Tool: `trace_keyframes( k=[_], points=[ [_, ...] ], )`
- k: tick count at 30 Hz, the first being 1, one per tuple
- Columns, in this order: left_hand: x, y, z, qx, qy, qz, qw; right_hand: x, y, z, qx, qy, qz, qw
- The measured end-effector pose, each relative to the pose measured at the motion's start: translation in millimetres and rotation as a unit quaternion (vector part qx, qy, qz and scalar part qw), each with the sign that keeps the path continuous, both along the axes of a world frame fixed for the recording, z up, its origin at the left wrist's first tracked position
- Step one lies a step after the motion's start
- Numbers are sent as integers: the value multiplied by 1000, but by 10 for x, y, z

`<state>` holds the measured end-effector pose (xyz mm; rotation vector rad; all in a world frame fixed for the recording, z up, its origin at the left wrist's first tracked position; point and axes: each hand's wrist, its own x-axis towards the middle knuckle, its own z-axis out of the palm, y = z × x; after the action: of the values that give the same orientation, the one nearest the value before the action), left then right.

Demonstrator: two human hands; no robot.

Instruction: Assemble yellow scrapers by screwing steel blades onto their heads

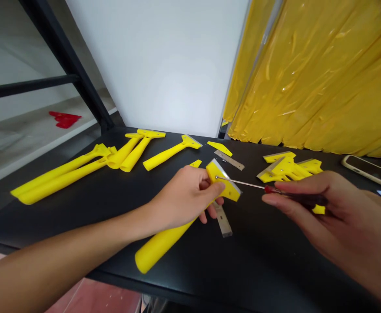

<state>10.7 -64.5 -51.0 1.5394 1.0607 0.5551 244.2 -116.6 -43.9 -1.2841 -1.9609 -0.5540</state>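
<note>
My left hand (190, 191) is wrapped round the neck of a yellow scraper (167, 243), whose handle points toward me. The scraper's head is tilted up, with a metal blade along its far edge and screws in its face. In my right hand (336, 217) is a screwdriver (242, 183) with a dark red handle, held between thumb and fingers. Its tip meets a screw on the left part of the scraper head. Just below the left hand's fingers a metal blade strip (223, 221) lies on the black table (262, 265).
Several yellow scrapers (166, 156) lie at the back left. Beyond my hands are a loose yellow head plate (220, 148) and another blade (230, 160). Several scraper heads (284, 167) and a phone (371, 171) lie right. A white panel (164, 65) and yellow plastic sheeting (323, 78) border the back.
</note>
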Motion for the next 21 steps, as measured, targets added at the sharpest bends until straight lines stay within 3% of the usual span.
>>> trace_keyframes(
  k=[4, 7, 9, 11, 14, 17, 19, 21],
  points=[
    [-68, -25, 71, 208, 99, 67, 971, -68, 1, 14, 49, -9, -68, 996],
    [-77, -30, 88, 314, 125, 80, 938, -82, 30, 12, 21, 13, -36, 999],
    [-79, -14, 79, 385, 153, 96, 905, -84, 54, -12, -32, 47, 5, 998],
    [-92, 4, 62, 473, 185, 121, 853, -99, 69, -51, -116, 92, 44, 988],
    [-132, 11, 44, 601, 216, 139, 757, -153, 65, -116, -301, 190, 113, 928],
    [-174, 1, 46, 665, 242, 147, 691, -209, 47, -159, -415, 270, 155, 855],
    [-190, 0, 43, 676, 256, 152, 674, -222, 46, -168, -411, 283, 156, 853],
    [-192, 6, 26, 676, 263, 152, 671, -212, 58, -170, -374, 267, 150, 875]
  ],
)
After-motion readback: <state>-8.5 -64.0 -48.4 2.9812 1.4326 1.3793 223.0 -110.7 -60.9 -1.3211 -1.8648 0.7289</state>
